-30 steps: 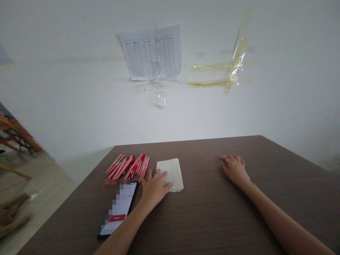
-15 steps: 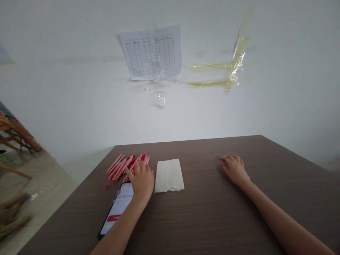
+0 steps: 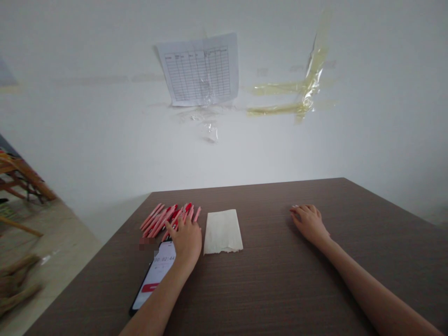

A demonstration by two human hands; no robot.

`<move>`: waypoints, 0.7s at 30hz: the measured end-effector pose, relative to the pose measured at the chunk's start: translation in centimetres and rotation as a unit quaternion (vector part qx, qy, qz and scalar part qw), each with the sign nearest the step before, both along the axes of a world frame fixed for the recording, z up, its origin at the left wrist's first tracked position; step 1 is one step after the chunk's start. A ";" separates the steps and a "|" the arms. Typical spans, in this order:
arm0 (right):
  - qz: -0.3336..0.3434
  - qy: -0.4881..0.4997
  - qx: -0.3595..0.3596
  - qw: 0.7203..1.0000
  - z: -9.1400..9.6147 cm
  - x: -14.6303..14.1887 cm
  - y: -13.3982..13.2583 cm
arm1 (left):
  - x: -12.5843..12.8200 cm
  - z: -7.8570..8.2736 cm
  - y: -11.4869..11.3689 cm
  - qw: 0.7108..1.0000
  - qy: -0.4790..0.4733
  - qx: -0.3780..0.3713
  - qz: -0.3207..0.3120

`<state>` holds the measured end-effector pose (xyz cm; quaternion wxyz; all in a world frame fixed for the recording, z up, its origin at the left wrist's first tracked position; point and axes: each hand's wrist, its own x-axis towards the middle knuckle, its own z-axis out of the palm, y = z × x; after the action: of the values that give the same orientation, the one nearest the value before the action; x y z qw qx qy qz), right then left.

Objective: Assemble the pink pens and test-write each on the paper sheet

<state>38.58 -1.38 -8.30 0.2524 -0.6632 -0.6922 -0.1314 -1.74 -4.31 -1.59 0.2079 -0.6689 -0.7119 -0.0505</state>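
Note:
My left hand (image 3: 187,240) reaches palm down over the near right side of a pile of pink and red pens (image 3: 163,220), fingers spread and touching some of them. One pink pen (image 3: 198,213) sticks out beyond the hand on its right; its near end is hidden by the hand. Under my left wrist lies a phone (image 3: 154,280) showing a timer, partly covered by the forearm. A folded cream-coloured sheet or pouch (image 3: 223,232) with a ragged near edge lies flat beside the hand. My right hand (image 3: 309,223) rests on the table with loosely bent fingers, holding nothing.
The brown wooden table (image 3: 266,280) meets a white wall at its far edge. A printed chart (image 3: 201,70) and yellowish tape (image 3: 304,100) are stuck on that wall. Wooden furniture (image 3: 21,177) stands on the floor to the left.
The pink pen at the right of the pile has shifted slightly to the right, apart from the others. My left hand has moved a little left; my right hand stays put.

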 end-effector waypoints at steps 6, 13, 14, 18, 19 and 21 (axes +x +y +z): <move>0.001 -0.010 -0.008 1.000 -0.1 0.1 0.1 | -0.3 -0.1 0.1 1.000 0.014 -0.013 0.017; 0.001 -0.006 -0.002 1.000 -0.2 0.1 0.1 | -0.3 0.2 0.1 0.999 0.034 -0.011 0.023; 0.001 -0.006 -0.001 1.000 -0.2 0.1 0.1 | -0.2 0.3 0.1 0.999 0.035 -0.015 0.026; 0.004 -0.004 -0.003 1.000 -0.1 0.0 0.0 | -0.1 0.4 0.1 0.999 0.033 -0.012 0.038; 0.005 -0.004 -0.004 1.000 -0.1 0.0 0.0 | -0.1 0.4 0.1 0.999 0.029 -0.007 0.038; 0.005 -0.001 -0.005 1.000 0.0 -0.1 -0.1 | 0.0 0.4 0.1 0.999 0.012 0.009 0.032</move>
<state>38.53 -1.43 -8.31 0.2488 -0.6611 -0.6963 -0.1274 -1.77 -4.19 -1.16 0.2240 -0.6446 -0.7297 -0.0424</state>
